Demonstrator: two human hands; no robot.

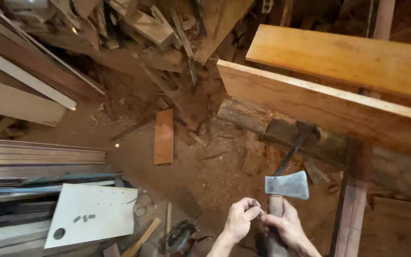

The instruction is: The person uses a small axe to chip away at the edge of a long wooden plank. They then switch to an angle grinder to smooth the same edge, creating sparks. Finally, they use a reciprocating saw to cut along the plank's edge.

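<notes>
Head view: the hatchet [285, 186] stands upright low in the frame, right of centre, its grey metal head pointing right and its wooden handle running down out of the bottom edge. The right hand [288, 224] is wrapped around that handle just below the head, fingers closed on the wood. The left hand [240, 220] sits just beside it to the left, fingers curled in narrow with the thumb and forefinger pinched together on something small and dark; what it is cannot be told. The fingertips of the two hands meet or nearly meet beside the handle. Behind the hatchet head, a dark hammer [297, 143] leans with its head up against a dark timber block [281, 131] near the centre right. Above that, two pale planks [338, 95] cross the upper right of the frame, slanting down toward the right edge. A reddish upright post [350, 209] stands at the lower right. On the sawdust-covered floor [205, 166] at the centre lies a short brown board [164, 136]. At the lower left a white panel [93, 214] with a round hole rests over stacked long boards [34, 157], and a heap of scrap wood [139, 28] fills the upper left and top centre.
</notes>
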